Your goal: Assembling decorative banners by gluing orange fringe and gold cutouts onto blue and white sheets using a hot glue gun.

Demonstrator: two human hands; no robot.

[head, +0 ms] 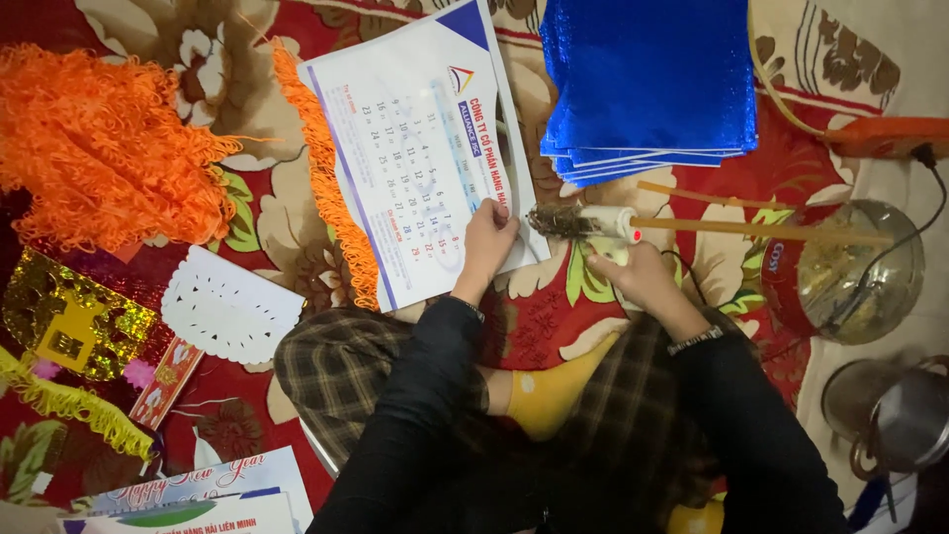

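My hands work a glue gun over a calendar sheet on the flowered floor cloth.

Left hand (488,237) presses flat on the calendar sheet (420,148); right hand (638,277) grips the glue gun (583,222), its nozzle blurred beside the blue foil sheets (647,84).

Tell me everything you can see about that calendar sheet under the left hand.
The calendar sheet is a large white paper page with a blue corner at its top and a blue edge, printed with a grid of dates. It lies flat but turned at an angle on the red floral cloth. An orange fringe strip runs along its left edge. The left hand presses on its lower right part; the blue glitter sheets lie just to its right.
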